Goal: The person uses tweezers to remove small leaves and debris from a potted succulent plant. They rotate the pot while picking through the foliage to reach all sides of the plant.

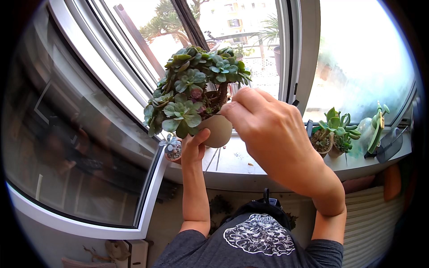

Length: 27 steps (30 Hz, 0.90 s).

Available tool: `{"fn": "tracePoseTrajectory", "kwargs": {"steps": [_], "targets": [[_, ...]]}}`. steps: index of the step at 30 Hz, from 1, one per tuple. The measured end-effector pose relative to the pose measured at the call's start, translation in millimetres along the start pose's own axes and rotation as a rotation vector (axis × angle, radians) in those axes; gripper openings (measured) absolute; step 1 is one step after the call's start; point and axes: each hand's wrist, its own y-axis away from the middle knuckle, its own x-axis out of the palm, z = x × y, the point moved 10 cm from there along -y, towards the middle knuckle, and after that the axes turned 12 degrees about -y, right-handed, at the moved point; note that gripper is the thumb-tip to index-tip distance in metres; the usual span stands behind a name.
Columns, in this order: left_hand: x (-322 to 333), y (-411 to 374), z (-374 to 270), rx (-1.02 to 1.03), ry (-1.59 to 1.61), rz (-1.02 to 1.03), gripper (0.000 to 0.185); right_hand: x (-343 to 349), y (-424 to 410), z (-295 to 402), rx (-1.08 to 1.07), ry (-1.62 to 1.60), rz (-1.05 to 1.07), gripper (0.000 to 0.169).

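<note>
My left hand [196,147] holds a rounded beige pot [218,130] from below, its thumb on the pot's side, above the windowsill. A bushy succulent [187,83] with green rosettes and thick brown stems grows in the pot and spills over its left side. My right hand [268,130] is raised at the pot's right rim, next to the stems, with thumb and fingers pinched together. A small pale bit shows at the fingertips, and a thin dark line runs along the rim by the thumb; I cannot tell what is held.
An open window sash [83,140] stands at the left. On the white sill [234,164] are a small potted succulent [172,147], dry debris, more potted succulents [335,134] at the right and a clear spray bottle [367,130]. A black bag [264,204] hangs at my front.
</note>
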Motion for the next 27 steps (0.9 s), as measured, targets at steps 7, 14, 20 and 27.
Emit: {"fn": "tracePoseTrajectory", "kwargs": {"steps": [7,14,20,27], "targets": [[-13.1,2.6,-10.7,0.093,-0.034,-0.155,0.089,-21.1,22.7,-25.9,0.107,-0.009,-0.180,0.006],[-16.5,3.6,-12.4,0.055,-0.047,-0.170,0.098,35.7,48.5,-85.8,0.302,0.061,-0.043,0.013],[-18.4,9.5,-17.4,0.077,-0.027,-0.207,0.093,27.5,48.9,-91.8,0.324,0.055,-0.209,0.009],[-5.4,8.1,-24.7,0.039,0.033,-0.125,0.077,-12.4,48.6,-47.2,0.095,-0.072,-0.527,0.012]]}}
